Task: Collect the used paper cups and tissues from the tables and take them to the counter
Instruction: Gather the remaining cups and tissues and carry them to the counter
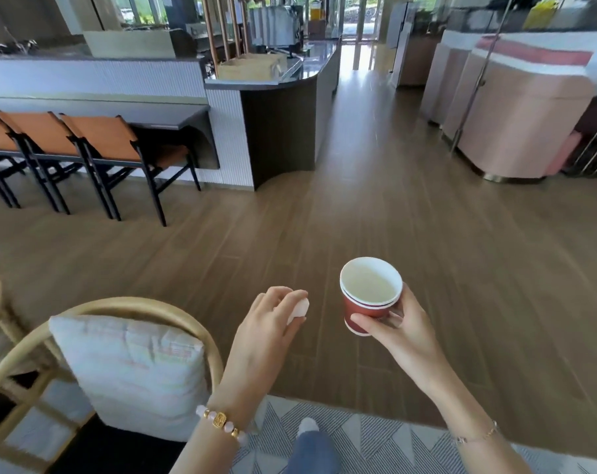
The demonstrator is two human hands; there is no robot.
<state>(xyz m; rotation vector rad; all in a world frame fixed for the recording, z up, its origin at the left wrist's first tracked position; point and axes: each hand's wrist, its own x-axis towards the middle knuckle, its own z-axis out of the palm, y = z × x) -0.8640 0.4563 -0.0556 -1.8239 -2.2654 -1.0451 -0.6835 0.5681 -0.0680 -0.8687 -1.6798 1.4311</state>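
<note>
Gripping two nested red cups, the right hand had its thumb and fingers curled round their wall, well short of the counter. The cups stood nearly upright, long axis close to vertical, open mouth up and base down. To their left, just as far from the counter, the left hand held a white tissue in its curled fingers. The wad poked out toward the cups without touching them. Farther from the counter, at the left, a chair held a pale cushion. Orange stools stood along the counter's left side.
</note>
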